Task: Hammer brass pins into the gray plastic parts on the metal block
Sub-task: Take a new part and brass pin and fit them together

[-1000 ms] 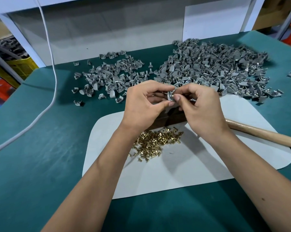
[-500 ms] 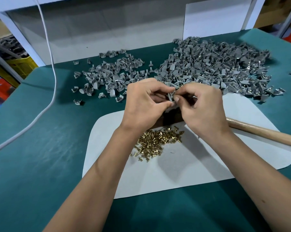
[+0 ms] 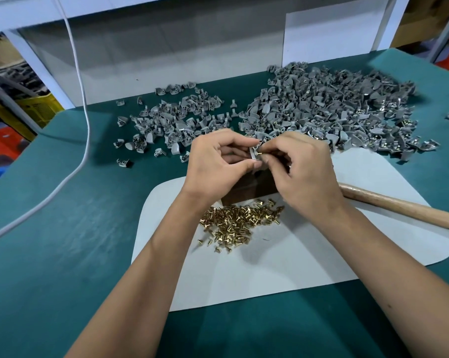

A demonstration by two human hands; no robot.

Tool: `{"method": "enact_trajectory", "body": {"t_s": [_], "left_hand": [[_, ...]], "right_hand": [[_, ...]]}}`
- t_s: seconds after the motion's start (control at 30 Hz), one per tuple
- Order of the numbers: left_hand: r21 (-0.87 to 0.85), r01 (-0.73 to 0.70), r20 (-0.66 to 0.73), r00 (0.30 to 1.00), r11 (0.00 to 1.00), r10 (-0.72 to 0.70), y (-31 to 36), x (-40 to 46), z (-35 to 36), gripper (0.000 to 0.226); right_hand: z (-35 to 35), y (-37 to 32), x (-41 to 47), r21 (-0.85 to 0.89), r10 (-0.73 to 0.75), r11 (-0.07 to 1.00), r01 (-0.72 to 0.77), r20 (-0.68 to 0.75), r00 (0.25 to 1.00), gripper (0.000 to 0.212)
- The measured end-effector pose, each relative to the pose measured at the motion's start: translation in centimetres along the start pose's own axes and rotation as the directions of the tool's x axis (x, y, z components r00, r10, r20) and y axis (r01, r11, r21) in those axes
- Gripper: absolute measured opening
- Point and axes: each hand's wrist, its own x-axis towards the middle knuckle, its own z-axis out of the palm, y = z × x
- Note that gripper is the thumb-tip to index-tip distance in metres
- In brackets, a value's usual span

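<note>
Gray part (image 3: 253, 152): pinched, above block
Brass pin (image 3: 260, 152): at part
Pin heap (image 3: 240, 223): loose, below block (image 3: 249, 188)

a small assembly workshop. heaps of gray plastic parts (image 3: 329, 109) and brass pins (image 3: 239, 223) cover a green surface (image 3: 63, 254). stacked crates (image 3: 37, 107) stand behind.

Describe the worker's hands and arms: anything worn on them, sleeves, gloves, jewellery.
The left hand and right hand are both bare, without gloves. Both forearms are uncovered right down to the frame's bottom edge, so no sleeves show. No watch, bracelet or ring is visible on either wrist or hand.
</note>
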Motion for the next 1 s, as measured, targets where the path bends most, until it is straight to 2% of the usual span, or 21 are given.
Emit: {"method": "enact_trajectory", "body": {"t_s": [0.13, 0.27, 0.53, 0.77, 1.0], "left_hand": [[-0.073, 0.027, 0.038, 0.999, 0.997, -0.024, 0.2, 0.1, 0.0, 0.038], [-0.108, 0.060, 0.068, 0.996, 0.992, -0.052, 0.1, 0.0, -0.3, 0.033], [-0.106, 0.024, 0.024, 0.999, 0.994, -0.022, 0.4, -0.1, 0.5, 0.036], [-0.168, 0.071, -0.005, 0.997, 0.983, -0.073, 1.1, -0.2, 1.3, 0.028], [-0.031, 0.052, 0.011, 0.999, 0.998, -0.051, 1.3, -0.2, 1.8, 0.026]], "right_hand": [[-0.5, 0.5, -0.2, -0.021, -0.083, 0.996, 0.082, -0.088, 0.993, 0.010], [-0.7, 0.7, 0.0, -0.013, -0.155, 0.988, 0.155, -0.097, 0.983, 0.008], [-0.6, 0.2, 0.0, 0.042, 0.018, 0.999, -0.015, -0.071, 0.997, 0.004], [-0.8, -0.3, 0.0, 0.068, 0.056, 0.997, -0.048, -0.114, 0.992, 0.003], [-0.8, -0.1, -0.2, 0.045, 0.075, 0.997, -0.070, -0.113, 0.991, 0.003]]}}
